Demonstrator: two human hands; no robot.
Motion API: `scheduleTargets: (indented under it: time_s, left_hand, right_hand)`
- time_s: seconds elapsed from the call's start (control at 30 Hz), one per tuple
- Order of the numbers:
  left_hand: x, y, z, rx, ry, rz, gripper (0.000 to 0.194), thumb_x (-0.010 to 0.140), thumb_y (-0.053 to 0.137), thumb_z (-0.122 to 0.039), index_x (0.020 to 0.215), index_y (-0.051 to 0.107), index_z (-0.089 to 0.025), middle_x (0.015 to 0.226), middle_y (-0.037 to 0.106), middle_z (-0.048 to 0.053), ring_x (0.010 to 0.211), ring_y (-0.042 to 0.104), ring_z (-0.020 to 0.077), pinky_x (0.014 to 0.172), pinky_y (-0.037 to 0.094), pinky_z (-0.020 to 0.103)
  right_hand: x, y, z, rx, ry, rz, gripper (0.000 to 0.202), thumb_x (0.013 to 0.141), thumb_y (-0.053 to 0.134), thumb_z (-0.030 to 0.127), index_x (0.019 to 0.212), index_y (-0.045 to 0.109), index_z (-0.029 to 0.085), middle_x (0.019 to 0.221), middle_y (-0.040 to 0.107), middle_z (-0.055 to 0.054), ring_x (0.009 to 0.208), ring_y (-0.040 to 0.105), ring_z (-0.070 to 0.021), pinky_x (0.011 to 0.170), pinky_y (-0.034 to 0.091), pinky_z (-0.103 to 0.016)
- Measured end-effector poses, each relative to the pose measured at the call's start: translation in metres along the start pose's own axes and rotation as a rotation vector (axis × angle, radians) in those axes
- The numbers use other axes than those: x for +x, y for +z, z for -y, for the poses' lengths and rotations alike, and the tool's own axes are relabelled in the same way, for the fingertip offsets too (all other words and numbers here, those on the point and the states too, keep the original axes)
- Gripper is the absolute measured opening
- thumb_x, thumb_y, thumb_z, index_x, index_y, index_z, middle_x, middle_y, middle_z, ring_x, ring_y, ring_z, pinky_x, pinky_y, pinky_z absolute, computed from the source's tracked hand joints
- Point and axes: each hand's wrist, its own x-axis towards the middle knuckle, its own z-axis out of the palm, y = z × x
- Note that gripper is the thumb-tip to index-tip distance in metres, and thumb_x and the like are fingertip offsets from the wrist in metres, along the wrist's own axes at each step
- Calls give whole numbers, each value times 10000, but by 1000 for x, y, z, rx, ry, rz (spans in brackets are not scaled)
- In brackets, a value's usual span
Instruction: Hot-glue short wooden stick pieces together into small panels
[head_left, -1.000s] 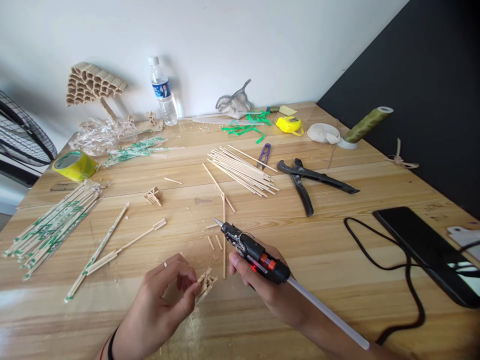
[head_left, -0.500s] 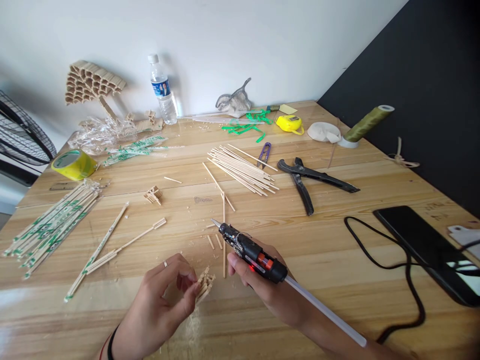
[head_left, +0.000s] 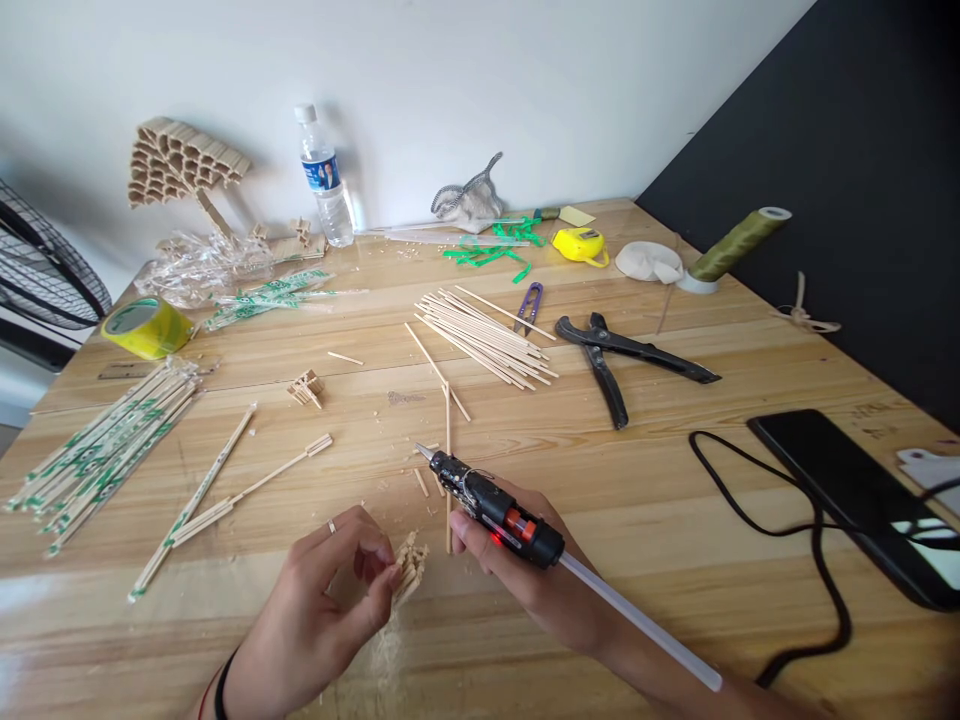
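My left hand (head_left: 330, 590) pinches a small bundle of short wooden stick pieces (head_left: 410, 568) between thumb and fingers, low over the table's near side. Closed round a black glue gun (head_left: 495, 505) is my right hand (head_left: 517, 560); a long clear glue stick (head_left: 645, 622) sticks out of its back end. The metal nozzle points to the upper left, apart from the bundle. Beneath the gun lie a long wooden stick (head_left: 448, 430) and a few short cut pieces (head_left: 421, 482). A small stick assembly (head_left: 306, 388) stands farther off.
Loose wooden sticks (head_left: 484, 338) lie mid-table, with purple snips (head_left: 529, 305) and black cutters (head_left: 611, 350) beside them. Wrapped chopsticks (head_left: 112, 440) and yellow tape (head_left: 148, 328) are on the left. A water bottle (head_left: 327, 190) stands by the wall; a phone (head_left: 840, 490) and black cable (head_left: 821, 570) lie right.
My right hand and the glue gun have shifted slightly to the left, covering more of the short pieces. The left hand with its bundle stays nearly still.
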Motion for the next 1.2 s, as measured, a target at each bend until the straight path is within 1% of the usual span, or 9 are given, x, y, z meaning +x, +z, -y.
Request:
scheduleTargets:
  time_s: [0.23,0.5,0.77,0.97,1.1,1.2]
  left_hand:
    - [-1,0,1,11,7,5,162,1006,625,-200,846,611,-216,736,648,-25,655,616,114,634,498,204]
    - [-1,1,1,10,10,8,170,1009,620,-208,839,610,-217,727,645,-29,644,615,111,623,492,202]
    - [-1,2,1,11,3,45,171,1010,612,-208,839,621,-217,728,646,-22,653,611,119,631,496,208]
    - [0,2,-1,-5,6,43,176,1003,597,-191,831,619,-215,724,656,-17,646,614,119,620,505,202]
    - [0,1,-1,-9,6,51,180,1007,587,-198,830,614,-213,727,656,-10,645,612,125,617,507,208]
    - [1,2,0,-15,6,59,181,1015,578,-202,838,609,-214,739,653,-10,654,608,124,627,506,208]
  right_hand:
    - [1,1,-1,-46,-6,23,262,1004,589,358,783,576,219,691,559,28,599,489,-140,567,394,-266]
    - [-1,0,4,-101,-6,54,283,998,588,353,758,506,227,655,474,53,576,429,-130,548,353,-266]
    - [0,3,3,-99,-62,110,253,989,593,281,778,459,239,653,453,68,570,401,-119,550,338,-250]
    - [-1,3,1,-189,-74,141,241,965,602,271,770,463,239,660,473,55,580,429,-128,561,344,-253]
    - [0,4,2,-181,-101,170,164,915,608,195,805,496,242,679,528,44,588,463,-136,571,369,-249]
    - [0,5,2,-172,-105,186,152,893,598,169,806,499,245,684,544,39,591,465,-140,570,379,-244]
